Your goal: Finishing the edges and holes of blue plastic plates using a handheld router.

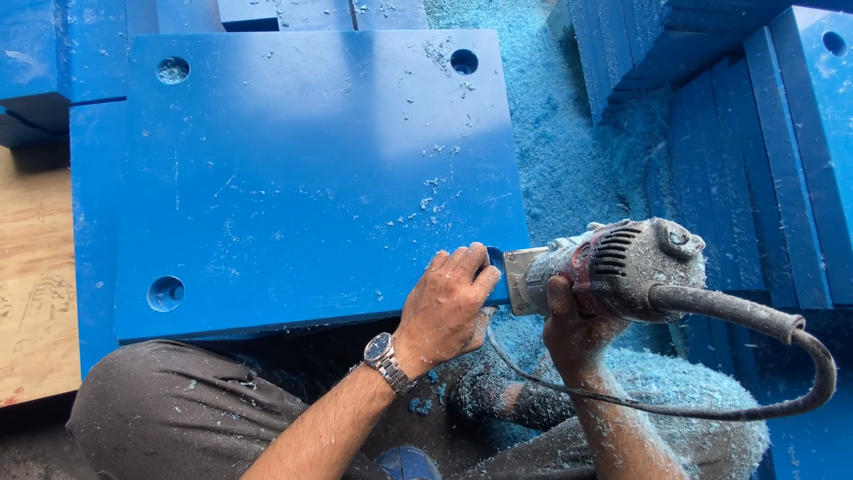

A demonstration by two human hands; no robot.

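Note:
A large blue plastic slab [302,169] with round holes near its corners lies flat in front of me. My left hand [449,302] rests on its near right corner, fingers curled over the edge, a wristwatch [387,360] on the wrist. My right hand [569,324] grips a dusty handheld power tool [622,267] from below, its nose pressed against the slab's right corner beside my left fingers. A thick grey cable [764,356] loops from the tool's rear to the right and back under my arm.
Blue shavings [569,142] cover the floor to the right and pile near my knees. More blue slabs [773,116] stand stacked on edge at the right and lie at the top left. A wooden board [31,276] shows at the left.

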